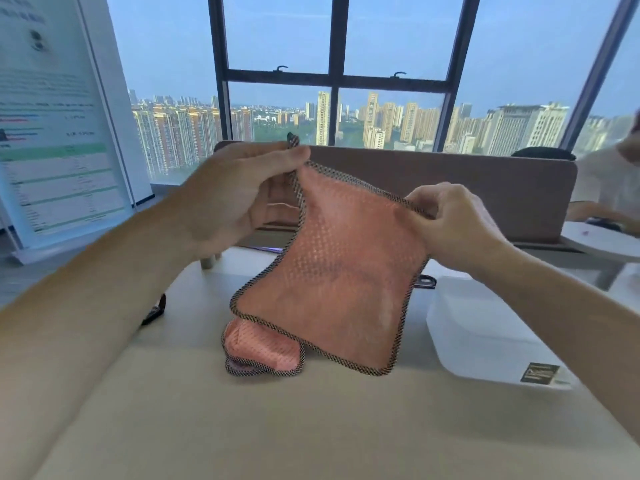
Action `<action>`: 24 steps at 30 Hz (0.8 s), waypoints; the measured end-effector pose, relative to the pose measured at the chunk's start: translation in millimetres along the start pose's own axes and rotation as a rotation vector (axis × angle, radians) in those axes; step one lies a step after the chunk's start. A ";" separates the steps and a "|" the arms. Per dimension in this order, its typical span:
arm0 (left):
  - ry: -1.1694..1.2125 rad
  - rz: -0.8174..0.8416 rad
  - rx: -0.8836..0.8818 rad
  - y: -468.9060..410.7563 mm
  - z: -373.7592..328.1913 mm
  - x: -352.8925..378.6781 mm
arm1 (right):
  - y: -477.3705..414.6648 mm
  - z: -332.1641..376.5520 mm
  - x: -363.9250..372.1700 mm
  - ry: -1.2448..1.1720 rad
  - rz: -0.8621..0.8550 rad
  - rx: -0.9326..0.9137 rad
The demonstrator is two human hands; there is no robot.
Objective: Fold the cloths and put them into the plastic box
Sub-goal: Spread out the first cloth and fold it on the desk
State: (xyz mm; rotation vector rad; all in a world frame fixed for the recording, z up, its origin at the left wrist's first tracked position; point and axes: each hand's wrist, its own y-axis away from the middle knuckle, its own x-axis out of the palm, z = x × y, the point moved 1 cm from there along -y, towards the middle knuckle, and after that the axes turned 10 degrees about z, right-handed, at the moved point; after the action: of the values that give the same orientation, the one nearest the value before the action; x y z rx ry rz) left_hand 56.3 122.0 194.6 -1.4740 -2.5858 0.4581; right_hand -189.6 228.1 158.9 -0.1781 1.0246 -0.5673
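The person is holding a pink mesh cloth [339,271] up in the air over the table [311,427]. The left hand [242,199] is pinching one top corner and the right hand [457,223] is pinching the other, so it is hanging unfolded. A second pink cloth [259,348] is lying bunched beneath it. No pink is showing through the plastic box [485,334] to the right, so I'd say folding is only starting.

Bare left hand [228,199], bare right hand [457,226], forearms seemingly uncovered to the frame edge.
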 end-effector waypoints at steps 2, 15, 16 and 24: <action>-0.035 -0.001 0.025 -7.4 -9.5 20.3 | 11.5 15.5 -6.6 0.073 -0.108 0.009; -0.669 0.012 0.070 -8.9 37.2 55.2 | 57.9 20.4 -15.6 -0.818 0.335 0.072; -0.585 0.157 -0.038 -5.2 47.3 53.8 | 59.8 20.2 -20.7 -0.771 0.371 0.040; -0.518 0.406 -0.151 20.6 76.4 71.0 | 81.2 27.8 -80.8 -0.272 0.659 -0.146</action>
State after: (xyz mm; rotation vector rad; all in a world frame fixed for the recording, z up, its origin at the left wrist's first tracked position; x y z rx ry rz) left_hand 16.8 177.6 113.0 -2.2019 -2.7224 0.7989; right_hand -168.2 335.6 202.2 -0.0363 0.7951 0.1300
